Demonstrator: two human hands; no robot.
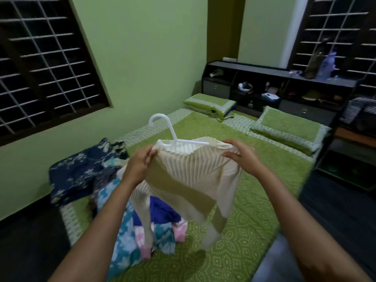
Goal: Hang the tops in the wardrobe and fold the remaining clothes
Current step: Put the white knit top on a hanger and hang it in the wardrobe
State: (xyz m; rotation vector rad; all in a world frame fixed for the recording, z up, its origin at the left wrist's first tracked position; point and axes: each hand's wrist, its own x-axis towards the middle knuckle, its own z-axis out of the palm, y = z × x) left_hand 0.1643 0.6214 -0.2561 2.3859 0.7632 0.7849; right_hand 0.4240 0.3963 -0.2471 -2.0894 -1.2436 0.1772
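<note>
A cream ribbed top [191, 176] with beige bands hangs in the air above the bed on a white plastic hanger [171, 133], whose hook points up and left. My left hand [140, 161] pinches the top's left shoulder at the hanger's end. My right hand [240, 153] grips the right shoulder over the hanger's other end. Below, a pile of clothes [130, 224] lies on the bed: blue patterned, dark blue and pink pieces. A navy floral garment [81, 174] lies at the bed's left edge.
The green patterned bedspread [244, 226] covers the bed; two green pillows [289, 127] lie at its head. A dark headboard shelf [274, 88] holds small items and bottles. Barred windows are on the left and right walls. Dark floor shows on both sides.
</note>
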